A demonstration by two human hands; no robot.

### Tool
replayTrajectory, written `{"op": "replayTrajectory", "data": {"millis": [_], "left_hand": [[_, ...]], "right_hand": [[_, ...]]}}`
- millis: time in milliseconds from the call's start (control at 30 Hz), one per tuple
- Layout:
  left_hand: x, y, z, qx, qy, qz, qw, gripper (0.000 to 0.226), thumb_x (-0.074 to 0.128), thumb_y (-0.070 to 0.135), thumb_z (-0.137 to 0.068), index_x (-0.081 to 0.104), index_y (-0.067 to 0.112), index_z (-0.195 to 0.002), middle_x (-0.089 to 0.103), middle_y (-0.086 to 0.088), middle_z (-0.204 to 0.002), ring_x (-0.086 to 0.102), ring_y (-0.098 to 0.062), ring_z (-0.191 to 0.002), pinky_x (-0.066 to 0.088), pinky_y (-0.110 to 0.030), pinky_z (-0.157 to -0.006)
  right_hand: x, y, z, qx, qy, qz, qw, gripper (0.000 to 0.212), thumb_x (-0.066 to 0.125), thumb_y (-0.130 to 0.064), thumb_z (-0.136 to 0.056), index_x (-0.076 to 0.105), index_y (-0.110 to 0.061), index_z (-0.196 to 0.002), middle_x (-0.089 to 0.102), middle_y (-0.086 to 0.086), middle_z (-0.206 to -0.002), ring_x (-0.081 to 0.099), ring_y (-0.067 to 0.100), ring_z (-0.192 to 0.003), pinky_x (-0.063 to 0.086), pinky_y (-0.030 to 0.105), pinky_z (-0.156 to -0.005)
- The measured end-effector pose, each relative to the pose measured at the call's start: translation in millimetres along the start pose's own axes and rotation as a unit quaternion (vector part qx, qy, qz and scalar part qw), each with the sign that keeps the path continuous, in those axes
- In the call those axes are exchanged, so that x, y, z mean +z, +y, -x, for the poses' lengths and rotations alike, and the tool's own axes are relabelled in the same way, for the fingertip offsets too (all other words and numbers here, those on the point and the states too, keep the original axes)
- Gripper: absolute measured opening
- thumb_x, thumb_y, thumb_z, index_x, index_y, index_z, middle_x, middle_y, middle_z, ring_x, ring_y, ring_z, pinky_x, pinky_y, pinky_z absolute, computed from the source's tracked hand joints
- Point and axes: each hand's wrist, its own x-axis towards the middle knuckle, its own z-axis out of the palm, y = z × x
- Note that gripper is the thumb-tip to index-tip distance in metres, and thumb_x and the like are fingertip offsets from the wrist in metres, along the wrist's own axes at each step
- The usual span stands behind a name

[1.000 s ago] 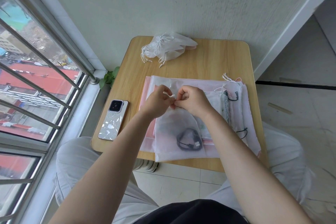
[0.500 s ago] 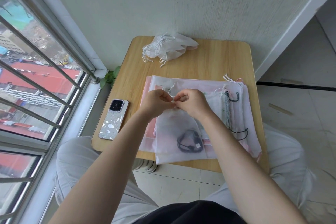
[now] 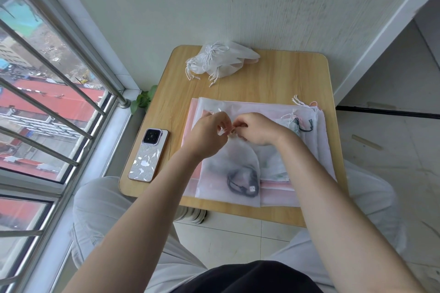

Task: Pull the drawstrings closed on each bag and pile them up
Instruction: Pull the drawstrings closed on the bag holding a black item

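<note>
Your left hand and right hand are meeting over the gathered mouth of the white drawstring bag, and your curled fingers are covering the drawstrings there, so whether the mouth is fully cinched is staying out of sight. Inside that bag, the fabric is clouding a dark cable; only its plug is reading clearly. The flat bags beneath that bag are overlapping too closely to count, and your right forearm is crossing them. Beyond that bag, the pile of closed bags is bunching too tightly to count. Both your elbows are running off the bottom edge.
</note>
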Motion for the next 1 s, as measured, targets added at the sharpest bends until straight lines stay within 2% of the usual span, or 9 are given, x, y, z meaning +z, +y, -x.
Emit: {"op": "replayTrajectory", "data": {"millis": [100,233,300,467,600,700,867,1000], "left_hand": [[3.4,-3.3,2.1,-0.005,0.029,-0.016,0.999,0.018,0.066,0.0,-0.074,0.063,0.016,-0.081,0.058,0.008,-0.078,0.054,-0.021,-0.085,0.052,-0.043,-0.073],[5.2,-1.8,5.8,-0.005,0.075,-0.038,0.996,0.017,0.064,0.032,-0.066,0.064,0.023,-0.081,0.055,0.005,-0.093,0.053,-0.021,-0.092,0.044,-0.031,-0.085],[5.4,2.5,7.5,0.001,0.085,-0.063,0.994,0.018,0.068,0.04,-0.067,0.065,0.025,-0.077,0.051,0.008,-0.09,0.051,-0.018,-0.089,0.04,-0.029,-0.081],[10.7,12.3,9.3,0.032,0.103,-0.132,0.985,0.017,0.078,0.036,-0.075,0.067,0.023,-0.071,0.056,0.012,-0.069,0.056,-0.018,-0.076,0.035,-0.029,-0.068],[13.6,12.1,6.0,0.03,0.114,-0.153,0.981,0.024,0.077,0.041,-0.077,0.068,0.02,-0.07,0.063,0.009,-0.065,0.057,-0.018,-0.073,0.041,-0.032,-0.065],[14.7,12.6,4.8,0.019,0.101,-0.16,0.982,0.021,0.078,0.036,-0.078,0.07,0.018,-0.072,0.067,0.005,-0.068,0.058,-0.021,-0.077,0.046,-0.034,-0.066],[15.8,10.9,6.1,-0.021,0.066,-0.145,0.987,0.017,0.069,0.03,-0.087,0.072,0.015,-0.081,0.068,0.004,-0.078,0.056,-0.016,-0.083,0.046,-0.03,-0.063],[13.2,11.6,1.7,-0.087,0.029,-0.095,0.991,0.016,0.063,0.03,-0.086,0.07,0.016,-0.089,0.051,0.012,-0.07,0.049,-0.011,-0.068,0.036,-0.024,-0.054]], "right_hand": [[-1.7,3.9,-1.7,0.033,-0.045,-0.112,0.992,0.015,0.049,-0.01,-0.098,0.063,-0.009,-0.096,0.058,0.003,-0.077,0.053,0.015,-0.07,0.047,0.026,-0.067],[-3.3,4.9,-3.2,0.073,-0.086,-0.166,0.98,0.012,0.048,-0.008,-0.095,0.057,-0.005,-0.089,0.047,0.005,-0.069,0.042,0.015,-0.062,0.037,0.025,-0.057],[-4.6,2.3,-2.6,0.091,-0.084,-0.179,0.976,0.011,0.047,-0.008,-0.093,0.055,-0.007,-0.085,0.044,0.004,-0.066,0.038,0.015,-0.059,0.034,0.025,-0.055],[-4.1,-3.3,-3.6,0.115,-0.088,-0.193,0.97,0.02,0.042,-0.005,-0.089,0.055,-0.009,-0.074,0.043,0.004,-0.062,0.036,0.015,-0.055,0.03,0.026,-0.053],[-3.1,-3.8,-3.5,0.135,-0.083,-0.217,0.963,0.023,0.04,-0.004,-0.088,0.048,-0.01,-0.067,0.039,0.005,-0.061,0.033,0.016,-0.054,0.028,0.027,-0.054],[-3.3,-2.3,-4.1,0.12,-0.078,-0.212,0.967,0.026,0.046,-0.006,-0.09,0.052,-0.011,-0.065,0.042,0.004,-0.061,0.036,0.015,-0.055,0.031,0.026,-0.056],[-2.4,4.5,-5.1,0.09,-0.068,-0.216,0.97,0.012,0.058,-0.006,-0.093,0.067,-0.002,-0.086,0.054,0.007,-0.07,0.047,0.014,-0.062,0.042,0.023,-0.06],[-1.5,8.0,-3.9,0.064,-0.036,-0.224,0.972,0.007,0.064,-0.002,-0.09,0.07,-0.003,-0.091,0.063,0.008,-0.078,0.057,0.013,-0.066,0.05,0.024,-0.068]]}}
